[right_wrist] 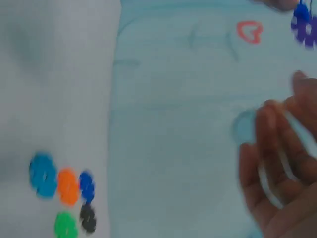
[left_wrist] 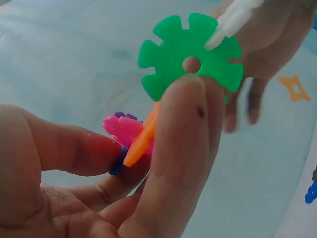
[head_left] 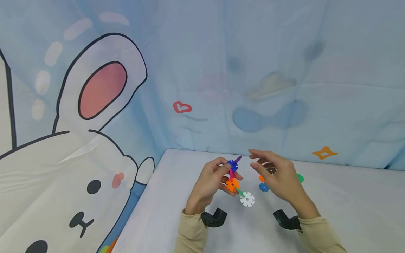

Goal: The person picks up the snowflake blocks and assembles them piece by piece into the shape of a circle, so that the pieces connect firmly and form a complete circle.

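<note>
My left hand (head_left: 207,182) pinches a chain of notched plastic snowflake discs between thumb and fingers. From its top end run a purple disc (head_left: 238,159), a dark blue disc (head_left: 232,166), a pink disc (head_left: 232,174), an orange disc (head_left: 232,185), a green disc (left_wrist: 171,52) and a white disc (head_left: 247,199), slotted together at angles. A fingertip touches the green disc in the left wrist view. My right hand (head_left: 281,181) is raised to the right of the chain, apart from it, fingers loosely bent with nothing seen between them.
Loose discs lie on the white table (head_left: 357,203) beyond and beneath the right hand: light blue (right_wrist: 43,174), orange (right_wrist: 68,186), dark blue (right_wrist: 86,186), black (right_wrist: 88,218) and green (right_wrist: 65,225). A blue printed cloth (head_left: 202,70) hangs behind the table's far edge.
</note>
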Demonstrator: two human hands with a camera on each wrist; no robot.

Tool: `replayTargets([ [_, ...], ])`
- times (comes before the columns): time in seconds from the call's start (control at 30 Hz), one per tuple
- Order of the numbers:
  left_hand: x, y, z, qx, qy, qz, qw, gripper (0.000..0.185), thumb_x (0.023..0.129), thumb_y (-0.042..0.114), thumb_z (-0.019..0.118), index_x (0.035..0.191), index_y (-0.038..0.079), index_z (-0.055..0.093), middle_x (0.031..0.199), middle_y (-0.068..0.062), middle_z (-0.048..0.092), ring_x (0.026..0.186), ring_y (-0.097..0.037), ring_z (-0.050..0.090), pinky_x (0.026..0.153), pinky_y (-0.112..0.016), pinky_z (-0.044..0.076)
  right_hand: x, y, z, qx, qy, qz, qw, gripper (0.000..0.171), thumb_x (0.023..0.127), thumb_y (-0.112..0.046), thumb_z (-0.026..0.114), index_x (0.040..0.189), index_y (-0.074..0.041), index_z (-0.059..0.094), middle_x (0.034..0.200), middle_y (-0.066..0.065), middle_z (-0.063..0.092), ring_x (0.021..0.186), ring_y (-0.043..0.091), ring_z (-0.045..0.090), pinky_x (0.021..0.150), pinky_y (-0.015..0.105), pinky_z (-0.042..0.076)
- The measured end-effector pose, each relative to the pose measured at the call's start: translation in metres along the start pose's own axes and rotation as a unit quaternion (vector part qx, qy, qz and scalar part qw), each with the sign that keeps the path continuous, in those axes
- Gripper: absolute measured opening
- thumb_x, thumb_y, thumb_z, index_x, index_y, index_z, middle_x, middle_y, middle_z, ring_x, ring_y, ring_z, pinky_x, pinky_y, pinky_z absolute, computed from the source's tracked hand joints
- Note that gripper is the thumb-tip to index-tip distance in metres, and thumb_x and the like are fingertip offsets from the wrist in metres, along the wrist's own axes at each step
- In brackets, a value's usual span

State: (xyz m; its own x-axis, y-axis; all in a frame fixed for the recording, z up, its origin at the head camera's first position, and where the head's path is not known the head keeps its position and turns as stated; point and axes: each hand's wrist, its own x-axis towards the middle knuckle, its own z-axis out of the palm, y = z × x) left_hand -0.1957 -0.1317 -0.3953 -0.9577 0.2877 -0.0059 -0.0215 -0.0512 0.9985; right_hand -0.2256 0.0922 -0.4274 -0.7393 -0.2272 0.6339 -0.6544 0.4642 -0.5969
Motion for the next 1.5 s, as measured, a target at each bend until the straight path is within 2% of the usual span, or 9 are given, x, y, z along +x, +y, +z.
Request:
replayTargets([
  [0.13,0.002,-0.004,-0.011,-0.015,0.014,-0.012,0.9997,0.024,0.113,0.017,0.042,0.094,0.006,0.053,0.097,-0.021,0.079,0.06,-0.021,0.074,0.055,-0.035,0.064,-0.007,0.026,-0.002,-0.06,-0.087,0.09,0.99,0.029,0.093,-0.009,0.082,0.121,-0.003,0.076,0.103,0.011,0.078,0.082,0.02,0.069,0.066,0.023,0.057],
  [0.3,0.003,-0.008,-0.022,-0.019,0.014,-0.001,0.9997,0.027,0.114,0.024,0.045,0.097,0.007,0.055,0.093,-0.01,0.078,0.063,-0.021,0.076,0.054,-0.033,0.063,-0.018,0.056,0.003,-0.115,-0.234,0.181,0.948,0.023,0.09,-0.015,0.085,0.107,-0.002,0.077,0.099,0.009,0.076,0.086,0.023,0.069,0.071,0.039,0.06],
  [0.4,0.003,-0.009,-0.026,-0.015,0.015,0.006,0.9998,0.026,0.114,0.025,0.048,0.097,0.007,0.057,0.093,-0.009,0.078,0.064,-0.019,0.074,0.053,-0.033,0.062,-0.022,0.065,0.01,-0.128,-0.261,0.199,0.936,0.022,0.086,-0.014,0.088,0.102,-0.003,0.076,0.095,0.008,0.074,0.087,0.025,0.069,0.08,0.048,0.061],
  [0.53,0.003,-0.009,-0.027,-0.01,0.025,0.017,0.9995,0.023,0.113,0.021,0.049,0.098,0.007,0.059,0.095,-0.01,0.079,0.061,-0.016,0.068,0.051,-0.03,0.059,-0.025,0.067,0.017,-0.142,-0.262,0.221,0.929,0.021,0.085,-0.011,0.089,0.099,-0.005,0.074,0.092,0.006,0.07,0.085,0.023,0.064,0.079,0.047,0.059],
  [0.67,0.003,-0.01,-0.028,-0.003,0.044,0.037,0.9983,0.02,0.112,0.018,0.051,0.099,0.006,0.06,0.097,-0.013,0.08,0.062,-0.016,0.061,0.05,-0.028,0.056,-0.027,0.066,0.02,-0.138,-0.261,0.237,0.926,0.026,0.084,-0.008,0.088,0.103,-0.004,0.071,0.087,0.005,0.065,0.079,0.021,0.059,0.071,0.039,0.055],
  [0.83,0.004,-0.012,-0.029,0.004,0.047,0.064,0.9969,0.016,0.108,0.014,0.058,0.107,-0.001,0.062,0.103,-0.017,0.08,0.069,-0.017,0.066,0.055,-0.029,0.061,-0.027,0.068,0.019,-0.111,-0.268,0.243,0.926,0.029,0.085,-0.005,0.086,0.108,-0.001,0.069,0.08,0.004,0.06,0.072,0.019,0.054,0.063,0.031,0.046],
  [1.3,0.004,-0.011,-0.032,-0.009,0.025,0.075,0.9968,0.013,0.107,0.011,0.06,0.109,-0.002,0.058,0.113,-0.029,0.076,0.073,-0.018,0.073,0.068,-0.039,0.068,-0.027,0.074,0.013,-0.119,-0.275,0.234,0.925,0.033,0.082,-0.014,0.092,0.096,-0.006,0.063,0.085,0.005,0.059,0.08,0.022,0.054,0.069,0.034,0.048],
  [1.4,0.003,-0.011,-0.031,-0.011,0.024,0.073,0.997,0.012,0.107,0.01,0.06,0.109,-0.001,0.058,0.112,-0.028,0.077,0.074,-0.019,0.075,0.068,-0.041,0.068,-0.026,0.074,0.01,-0.108,-0.269,0.222,0.931,0.029,0.084,-0.013,0.09,0.094,-0.007,0.063,0.083,0.004,0.058,0.079,0.021,0.052,0.068,0.032,0.045],
  [1.5,0.002,-0.01,-0.031,-0.008,0.019,0.069,0.9974,0.011,0.107,0.009,0.059,0.108,-0.001,0.057,0.114,-0.031,0.076,0.074,-0.019,0.076,0.068,-0.041,0.068,-0.024,0.072,0.006,-0.091,-0.24,0.187,0.948,0.018,0.089,-0.01,0.085,0.098,-0.005,0.07,0.084,0.001,0.064,0.079,0.017,0.056,0.065,0.028,0.046],
])
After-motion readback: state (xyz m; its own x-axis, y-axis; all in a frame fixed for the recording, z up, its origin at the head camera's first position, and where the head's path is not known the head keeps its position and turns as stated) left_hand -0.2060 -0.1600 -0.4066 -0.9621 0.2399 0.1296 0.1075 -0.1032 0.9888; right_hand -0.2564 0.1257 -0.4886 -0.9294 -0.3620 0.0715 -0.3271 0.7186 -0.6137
